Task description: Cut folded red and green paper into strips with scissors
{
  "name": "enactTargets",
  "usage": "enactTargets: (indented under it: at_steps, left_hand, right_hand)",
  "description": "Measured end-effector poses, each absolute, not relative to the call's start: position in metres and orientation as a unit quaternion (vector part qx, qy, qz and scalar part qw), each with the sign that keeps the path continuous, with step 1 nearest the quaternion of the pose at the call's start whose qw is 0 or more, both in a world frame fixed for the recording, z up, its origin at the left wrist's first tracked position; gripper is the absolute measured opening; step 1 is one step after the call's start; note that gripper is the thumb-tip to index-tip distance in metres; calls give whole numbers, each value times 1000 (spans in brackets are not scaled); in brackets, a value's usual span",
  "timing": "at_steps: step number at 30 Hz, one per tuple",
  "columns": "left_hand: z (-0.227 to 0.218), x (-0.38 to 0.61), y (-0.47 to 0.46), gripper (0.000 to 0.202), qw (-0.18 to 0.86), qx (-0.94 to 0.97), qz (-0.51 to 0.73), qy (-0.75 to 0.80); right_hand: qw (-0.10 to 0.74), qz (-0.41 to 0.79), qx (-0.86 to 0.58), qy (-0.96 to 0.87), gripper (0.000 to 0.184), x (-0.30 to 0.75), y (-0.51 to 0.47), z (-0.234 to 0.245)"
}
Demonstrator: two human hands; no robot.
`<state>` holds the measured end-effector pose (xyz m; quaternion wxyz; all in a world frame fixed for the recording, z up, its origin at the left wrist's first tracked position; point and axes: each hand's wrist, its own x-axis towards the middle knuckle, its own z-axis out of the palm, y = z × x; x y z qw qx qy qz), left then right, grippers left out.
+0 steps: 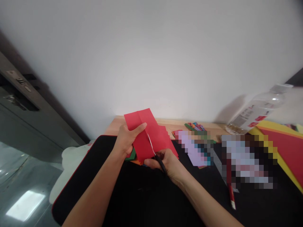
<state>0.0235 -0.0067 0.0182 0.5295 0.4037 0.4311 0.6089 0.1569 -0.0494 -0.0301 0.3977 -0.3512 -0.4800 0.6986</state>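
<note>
My left hand (127,137) is closed on a sheet of red paper (140,145), its thumb lying across the upper face. A crease or cut line runs down the sheet from its top edge. My right hand (165,160) grips black-handled scissors (161,163), whose silver blades lie against the red paper and point up towards my left thumb. Behind and to the right spreads more red paper (163,138) with stepped edges. Below my left hand, green paper (131,155) and a bit of orange show, partly hidden.
A black mat (132,195) with a red edge covers most of the wooden table (113,126). To the right are a purple paper piece (194,157), a red pencil (230,189), a clear ruler, a plastic bottle (262,108) and yellow and red sheets (284,148). Blurred patches hide some items.
</note>
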Motion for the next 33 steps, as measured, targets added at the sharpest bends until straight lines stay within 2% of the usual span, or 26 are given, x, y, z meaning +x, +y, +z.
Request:
enactTargets:
  at_steps: [13, 19, 33]
  left_hand:
    - [14, 20, -6, 21, 530, 422, 603, 420]
    - [13, 20, -6, 28, 551, 393, 592, 438]
    - [16, 21, -8, 26, 556, 384, 586, 448]
  right_hand:
    - [393, 664, -385, -506, 30, 158, -50, -32]
    - [398, 663, -399, -493, 31, 157, -50, -32]
    - [386, 649, -419, -504, 31, 156, -51, -27]
